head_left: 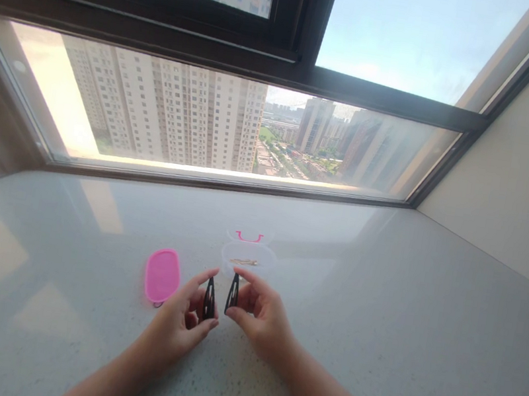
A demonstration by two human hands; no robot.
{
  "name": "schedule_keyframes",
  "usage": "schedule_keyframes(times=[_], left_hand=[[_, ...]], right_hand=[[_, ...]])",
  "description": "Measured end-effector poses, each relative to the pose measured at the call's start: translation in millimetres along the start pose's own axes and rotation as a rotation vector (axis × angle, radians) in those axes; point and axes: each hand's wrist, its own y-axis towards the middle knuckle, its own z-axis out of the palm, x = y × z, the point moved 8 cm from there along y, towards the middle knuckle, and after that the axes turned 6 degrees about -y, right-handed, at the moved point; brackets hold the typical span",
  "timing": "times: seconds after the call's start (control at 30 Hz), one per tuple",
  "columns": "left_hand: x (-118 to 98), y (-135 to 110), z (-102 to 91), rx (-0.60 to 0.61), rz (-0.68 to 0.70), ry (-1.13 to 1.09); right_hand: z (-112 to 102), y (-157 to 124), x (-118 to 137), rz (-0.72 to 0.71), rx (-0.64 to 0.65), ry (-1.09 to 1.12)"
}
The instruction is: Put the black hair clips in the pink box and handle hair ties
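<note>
Left hand: your left hand [179, 320] has its grip closed on a black hair clip, the index finger at the top tip and the thumb at the lower end.
Left clip: the left clip [210, 311] stands nearly upright in your fingers, narrow end up.
Right hand: your right hand [269, 322] has its grip closed on a second black clip, pinched in the same way between index finger and thumb.
Right clip: the right clip [230, 306] stands nearly upright, narrow end up, just beside the other, with a gap between the two.
Clear container: the clear container [223, 253] sits on the surface just beyond your fingertips.
Contents: some gold-coloured pieces [245, 262] lie inside, too small to tell more.
Handle: a pink handle [248, 240] shows at the container's far side.
Pink lid: the pink lid [162, 275] lies flat just beside your left hand, a small dark curved thing [158, 305] at its near edge.
Surface: the pale speckled surface [371, 349] in front of you reaches to the window frame [215, 64].
Outside: tall buildings [182, 111] show through the glass.
</note>
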Motion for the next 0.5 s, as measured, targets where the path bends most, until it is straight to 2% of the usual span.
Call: schedule_keyframes(times=[0.17,0.5], left_hand=[[1,-1,1.4,0.011,-0.009,0.004],[2,0,1.5,0.004,-0.011,-0.005]], right_hand=[[-5,1,-6,0.025,-0.056,-0.032],[-5,1,-11,0.079,-0.07,-0.022]])
